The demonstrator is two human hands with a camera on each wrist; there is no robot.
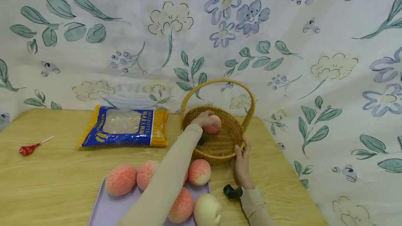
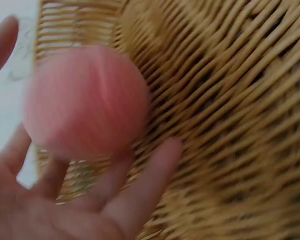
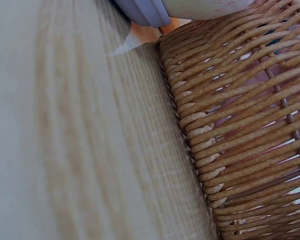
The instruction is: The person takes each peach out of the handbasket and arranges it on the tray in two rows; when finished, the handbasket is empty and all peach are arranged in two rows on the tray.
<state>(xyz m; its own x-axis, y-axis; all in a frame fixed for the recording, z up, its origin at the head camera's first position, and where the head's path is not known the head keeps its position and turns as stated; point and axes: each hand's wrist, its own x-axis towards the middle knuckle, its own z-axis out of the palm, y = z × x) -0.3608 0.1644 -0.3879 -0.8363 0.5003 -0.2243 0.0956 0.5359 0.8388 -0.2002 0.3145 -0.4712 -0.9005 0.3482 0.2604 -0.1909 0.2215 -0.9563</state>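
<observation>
A wicker basket point(image 1: 220, 156) with a tall arched handle stands near the back of the table. Inside it, my left hand point(image 1: 202, 118) is at a pink peach point(image 1: 212, 125). In the left wrist view, the fingers are spread below the blurred peach point(image 2: 87, 102), and the thumb point(image 2: 2, 45) stands apart from it. My right hand point(image 1: 243, 163) holds the basket's right rim near the foot of the handle. The right wrist view shows the woven basket side point(image 3: 250, 120) close up, while the right fingers are out of that view.
A lilac tray point(image 1: 108, 205) with several peaches point(image 1: 120, 180) lies in front, partly covered by the left sleeve. A blue and yellow pasta bag point(image 1: 125, 126) lies left of the basket. Farther left is a red lollipop point(image 1: 28, 150). Patterned cloth point(image 1: 169, 51) hangs behind the table.
</observation>
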